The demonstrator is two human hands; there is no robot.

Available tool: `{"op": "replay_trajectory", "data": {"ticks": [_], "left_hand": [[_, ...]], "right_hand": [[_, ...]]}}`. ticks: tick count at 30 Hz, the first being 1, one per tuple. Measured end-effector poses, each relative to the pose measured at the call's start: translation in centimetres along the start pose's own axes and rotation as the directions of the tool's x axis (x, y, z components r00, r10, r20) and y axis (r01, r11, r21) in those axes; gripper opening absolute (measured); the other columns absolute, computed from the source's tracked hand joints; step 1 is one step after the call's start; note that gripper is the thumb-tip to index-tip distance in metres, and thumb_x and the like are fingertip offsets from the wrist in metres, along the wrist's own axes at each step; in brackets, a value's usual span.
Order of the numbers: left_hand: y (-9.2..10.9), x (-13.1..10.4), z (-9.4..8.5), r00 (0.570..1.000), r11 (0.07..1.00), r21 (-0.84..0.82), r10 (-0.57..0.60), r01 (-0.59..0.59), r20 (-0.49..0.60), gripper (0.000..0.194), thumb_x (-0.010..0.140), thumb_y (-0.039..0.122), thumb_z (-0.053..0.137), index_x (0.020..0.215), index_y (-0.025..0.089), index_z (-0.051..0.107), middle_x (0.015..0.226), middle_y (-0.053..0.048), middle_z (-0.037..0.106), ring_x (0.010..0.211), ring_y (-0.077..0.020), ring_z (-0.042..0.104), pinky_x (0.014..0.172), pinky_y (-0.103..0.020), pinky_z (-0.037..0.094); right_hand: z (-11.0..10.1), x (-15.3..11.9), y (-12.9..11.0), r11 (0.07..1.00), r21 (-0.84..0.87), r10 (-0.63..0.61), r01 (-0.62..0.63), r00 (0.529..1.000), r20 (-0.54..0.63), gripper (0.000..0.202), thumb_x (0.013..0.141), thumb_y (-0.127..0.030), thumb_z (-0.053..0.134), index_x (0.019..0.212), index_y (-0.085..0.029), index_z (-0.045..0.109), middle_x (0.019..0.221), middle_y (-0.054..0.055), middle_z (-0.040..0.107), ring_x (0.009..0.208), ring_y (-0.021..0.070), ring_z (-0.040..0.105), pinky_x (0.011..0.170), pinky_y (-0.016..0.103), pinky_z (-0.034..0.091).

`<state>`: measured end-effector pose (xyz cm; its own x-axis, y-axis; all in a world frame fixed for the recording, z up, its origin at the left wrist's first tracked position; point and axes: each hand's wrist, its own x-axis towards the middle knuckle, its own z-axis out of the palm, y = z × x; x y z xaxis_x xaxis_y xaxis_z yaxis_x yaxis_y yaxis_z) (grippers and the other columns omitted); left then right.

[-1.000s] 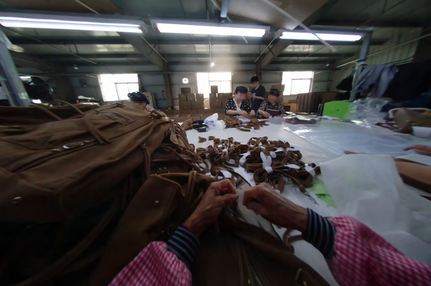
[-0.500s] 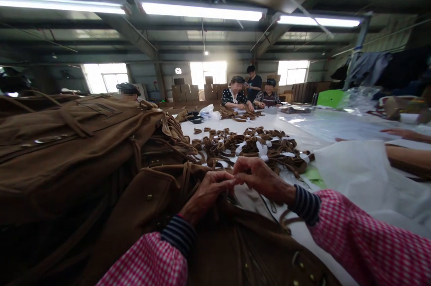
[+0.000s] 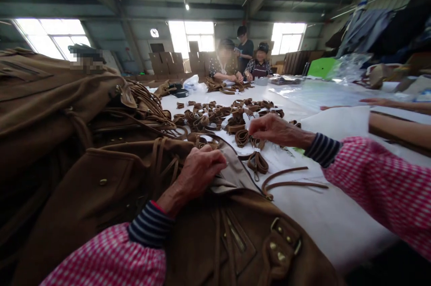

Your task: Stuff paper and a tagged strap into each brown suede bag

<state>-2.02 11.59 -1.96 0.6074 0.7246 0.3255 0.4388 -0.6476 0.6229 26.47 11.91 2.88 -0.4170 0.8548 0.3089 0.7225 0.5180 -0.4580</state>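
A brown bag (image 3: 134, 173) with brass fittings lies in front of me, its pale lining (image 3: 232, 165) showing at the opening. Over that opening is my left hand (image 3: 197, 167), fingers curled closed; whatever they hold is hidden. My right hand (image 3: 281, 129) is farther out over the table, at the near side of a pile of coiled brown straps (image 3: 215, 113) with white bands. Its fingers are bent together beside one coiled strap (image 3: 241, 138), and I cannot make out what is in them. Another coiled strap (image 3: 257, 162) lies below that hand.
More brown bags (image 3: 40, 97) are heaped at the left. A loose brown strap (image 3: 296, 184) lies on the white table (image 3: 303, 218). At the right, another person's arm (image 3: 397, 129) rests by white sheets (image 3: 336, 122). Several people sit or stand beyond the table.
My hands, together over the bag before, are now apart. The right has moved out to the strap pile; the left stays at the bag opening. The view has tilted down.
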Motion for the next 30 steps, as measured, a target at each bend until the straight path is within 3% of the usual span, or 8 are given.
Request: {"op": "replay_trajectory", "data": {"ticks": [3,5,8,11,16,23,27,30], "left_hand": [[0.4,0.0,0.6,0.993,0.984,0.15,0.082,-0.094,0.084,0.012,0.088,0.027,0.066,0.081,0.021,0.074,0.079,-0.001,0.067,0.077,-0.0168,0.056,0.08,-0.03,0.037],[0.2,-0.1,0.9,0.993,0.997,0.063,0.042,-0.05,0.111,0.013,0.089,0.028,0.065,0.083,0.02,0.073,0.076,0.0,0.068,0.074,-0.016,0.057,0.076,-0.028,0.037],[-0.4,-0.2,1.0,0.992,0.984,-0.16,-0.063,0.08,0.108,0.02,0.09,0.035,0.063,0.082,0.018,0.07,0.07,0.001,0.067,0.067,-0.0144,0.056,0.067,-0.025,0.038],[-0.7,-0.3,0.9,0.99,0.946,-0.298,-0.102,0.126,0.095,0.025,0.09,0.038,0.062,0.081,0.016,0.069,0.068,0.001,0.066,0.063,-0.0133,0.054,0.063,-0.024,0.039],[-0.8,-0.3,0.7,0.994,0.944,-0.313,-0.091,0.104,0.058,0.026,0.087,0.039,0.063,0.077,0.015,0.069,0.066,0.0,0.065,0.061,-0.0123,0.052,0.061,-0.024,0.038],[-1.3,-0.1,0.9,0.989,0.856,-0.505,-0.144,0.113,-0.023,0.026,0.08,0.039,0.069,0.077,0.013,0.068,0.062,0.0,0.064,0.058,-0.0109,0.051,0.059,-0.024,0.037],[-1.4,0.1,1.1,0.984,0.826,-0.553,-0.168,0.111,-0.054,0.027,0.078,0.039,0.07,0.076,0.013,0.067,0.062,0.0,0.064,0.056,-0.0103,0.051,0.06,-0.024,0.038],[-1.4,0.1,1.3,0.983,0.819,-0.563,-0.174,0.113,-0.056,0.026,0.077,0.039,0.07,0.077,0.013,0.067,0.062,0.001,0.063,0.058,-0.0106,0.053,0.061,-0.024,0.039]], "right_hand": [[1.7,-2.3,1.7,0.957,-0.28,-0.028,0.079,0.983,0.181,0.035,0.076,0.0,0.052,0.097,-0.019,0.072,0.099,0.004,0.068,0.082,0.0154,0.061,0.068,0.025,0.037],[3.1,-3.1,2.2,0.914,-0.38,-0.043,0.141,0.966,0.255,0.049,0.072,0.004,0.05,0.107,-0.022,0.071,0.113,0.005,0.065,0.09,0.017,0.061,0.066,0.025,0.035],[3.9,-3.3,2.5,0.898,-0.41,-0.04,0.162,0.956,0.292,0.049,0.073,0.004,0.051,0.109,-0.024,0.07,0.117,0.005,0.064,0.096,0.0183,0.061,0.065,0.025,0.034],[3.0,-2.8,2.4,0.913,-0.375,-0.046,0.159,0.955,0.293,0.038,0.076,0.0,0.053,0.102,-0.022,0.068,0.114,0.004,0.065,0.095,0.0184,0.061,0.068,0.026,0.035],[0.9,-2.2,1.2,0.933,-0.349,-0.006,0.088,0.973,0.229,0.023,0.077,-0.008,0.056,0.097,-0.02,0.06,0.09,0.002,0.064,0.078,0.0163,0.057,0.066,0.026,0.032],[-2.0,-2.1,-3.7,0.902,-0.428,0.101,-0.061,0.992,0.071,0.014,0.073,-0.021,0.063,0.078,-0.021,0.05,0.068,-0.005,0.052,0.059,0.0121,0.044,0.057,0.027,0.025],[-0.9,-3.5,-6.2,0.937,-0.335,0.169,-0.1,0.968,0.186,0.013,0.071,-0.02,0.064,0.074,-0.021,0.052,0.066,-0.005,0.05,0.059,0.012,0.042,0.056,0.027,0.025],[1.1,-4.9,-6.1,0.97,-0.181,0.224,-0.161,0.879,0.421,0.008,0.07,-0.02,0.067,0.07,-0.019,0.059,0.066,-0.004,0.052,0.061,0.0119,0.043,0.056,0.027,0.027]]}}
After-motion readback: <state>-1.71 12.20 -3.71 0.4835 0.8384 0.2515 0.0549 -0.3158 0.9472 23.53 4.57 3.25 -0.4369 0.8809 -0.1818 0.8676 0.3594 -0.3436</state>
